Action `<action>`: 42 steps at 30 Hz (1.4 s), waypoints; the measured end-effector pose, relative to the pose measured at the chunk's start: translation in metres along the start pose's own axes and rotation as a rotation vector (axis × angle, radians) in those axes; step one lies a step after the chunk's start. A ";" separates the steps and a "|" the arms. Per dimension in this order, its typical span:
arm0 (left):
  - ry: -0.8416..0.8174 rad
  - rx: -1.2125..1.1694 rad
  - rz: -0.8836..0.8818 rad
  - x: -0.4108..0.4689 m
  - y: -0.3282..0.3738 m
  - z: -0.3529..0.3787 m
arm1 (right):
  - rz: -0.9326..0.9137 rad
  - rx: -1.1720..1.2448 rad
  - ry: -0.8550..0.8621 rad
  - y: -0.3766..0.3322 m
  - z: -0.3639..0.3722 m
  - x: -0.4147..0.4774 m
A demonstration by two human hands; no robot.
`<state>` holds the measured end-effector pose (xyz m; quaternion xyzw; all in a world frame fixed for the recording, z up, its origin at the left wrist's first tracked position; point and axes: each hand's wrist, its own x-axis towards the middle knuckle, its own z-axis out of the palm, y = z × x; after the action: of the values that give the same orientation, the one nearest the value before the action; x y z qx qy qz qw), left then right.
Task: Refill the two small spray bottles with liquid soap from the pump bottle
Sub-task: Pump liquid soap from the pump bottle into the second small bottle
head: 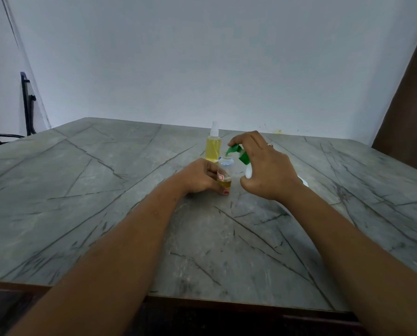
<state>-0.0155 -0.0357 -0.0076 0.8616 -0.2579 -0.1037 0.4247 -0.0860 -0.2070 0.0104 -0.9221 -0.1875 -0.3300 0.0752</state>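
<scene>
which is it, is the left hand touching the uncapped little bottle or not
Touching. The head view shows the left hand with its fingers curled round the uncapped little bottle, thumb pressed against its base.

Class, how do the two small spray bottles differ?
The rear spray bottle is nearly full of yellow liquid; the front spray bottle holds only a little. The rear one wears its white spray cap; the front one's neck is open. The rear one stands untouched; the left hand grips the front one. Both are small, clear and upright.
</scene>
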 end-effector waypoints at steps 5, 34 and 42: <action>0.001 0.000 -0.001 -0.001 0.002 0.000 | 0.005 0.000 -0.006 -0.001 -0.001 -0.001; 0.000 0.007 0.003 -0.004 0.005 0.001 | 0.009 -0.001 0.000 0.000 0.001 0.001; 0.025 0.025 -0.002 -0.004 0.006 0.002 | -0.027 -0.003 -0.025 0.004 0.003 -0.001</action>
<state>-0.0219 -0.0376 -0.0044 0.8684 -0.2531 -0.0899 0.4169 -0.0832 -0.2105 0.0078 -0.9236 -0.2002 -0.3199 0.0669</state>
